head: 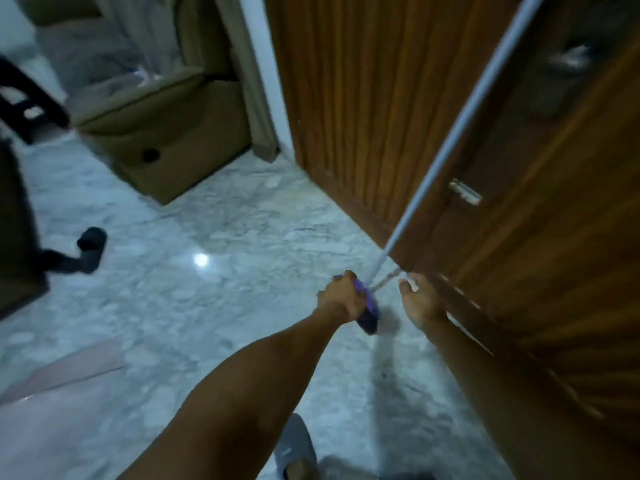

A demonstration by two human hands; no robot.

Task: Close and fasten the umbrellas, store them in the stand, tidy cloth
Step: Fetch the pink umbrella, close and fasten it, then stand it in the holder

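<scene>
Your left hand [341, 297] grips a purple handle [367, 311], fingers curled round it, with a long pale shaft [460, 126] running up and right from it across the wooden door [374, 98]; whether this is an umbrella is too blurred to tell. Your right hand [417, 301] is just beside it near the door's foot, fingers seeming to pinch a small white strap [410, 281], though I cannot tell for sure. Judging from this, fastening is under way and storing remains; no stand shows. A pink cloth [65, 368] lies spread on the marble floor [207, 306] at lower left, apparently not yet tidied. A box [162, 133], a dark chair leg [86, 251] and a grey slipper [296, 445] sit around you, none blocking your hands.
</scene>
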